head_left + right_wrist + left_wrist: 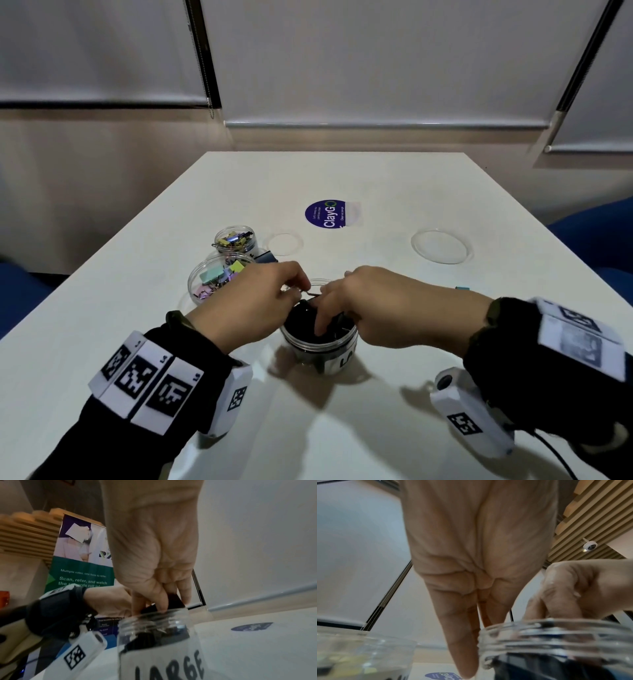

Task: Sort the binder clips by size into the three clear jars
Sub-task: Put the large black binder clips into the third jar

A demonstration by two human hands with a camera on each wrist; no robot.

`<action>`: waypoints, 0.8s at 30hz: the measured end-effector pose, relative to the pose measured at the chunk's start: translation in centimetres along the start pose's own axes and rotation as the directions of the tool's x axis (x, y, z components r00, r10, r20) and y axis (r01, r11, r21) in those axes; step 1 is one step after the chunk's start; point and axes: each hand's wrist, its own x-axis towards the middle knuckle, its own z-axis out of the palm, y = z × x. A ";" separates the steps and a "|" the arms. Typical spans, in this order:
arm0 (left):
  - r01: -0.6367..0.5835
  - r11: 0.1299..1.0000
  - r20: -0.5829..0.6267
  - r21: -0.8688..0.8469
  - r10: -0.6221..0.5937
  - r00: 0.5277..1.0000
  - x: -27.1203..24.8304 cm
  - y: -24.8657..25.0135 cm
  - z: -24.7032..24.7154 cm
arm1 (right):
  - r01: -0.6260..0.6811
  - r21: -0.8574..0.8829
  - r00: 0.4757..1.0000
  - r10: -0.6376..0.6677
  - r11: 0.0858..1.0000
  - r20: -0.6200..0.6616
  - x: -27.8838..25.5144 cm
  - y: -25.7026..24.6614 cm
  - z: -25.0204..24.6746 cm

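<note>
Three clear jars stand on the white table [376,178], all without lids. The nearest, the LARGE jar [318,346], sits at the centre between the two hands and is packed with black binder clips; the labelled side shows "LARGE" in the right wrist view. To its left and a little farther stands the middle jar [219,281], holding pastel clips in green, yellow, pink and purple. Farther still is the small jar [235,238], filled with tiny coloured clips; their number cannot be counted in any jar.

The right hand [373,305] reaches over the LARGE jar's mouth, its fingers and thumb curled round one black clip [175,600] just above the rim. The left hand [253,301] is at the jar's far-left rim, finger and thumb pinching a silver wire handle [310,292]; which clip that handle belongs to cannot be told.

Two clear lids lie flat on the table: one lid [285,244] just right of the small jar, a larger lid [441,246] well off to the right. One round purple sticker [325,213] lies farther back.
</note>
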 end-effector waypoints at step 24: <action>0.046 0.996 0.094 0.081 -0.054 0.994 -0.8 2.2 0.8 | -0.773 -0.166 0.583 0.789 0.613 0.195 -3.5 11.1 -0.9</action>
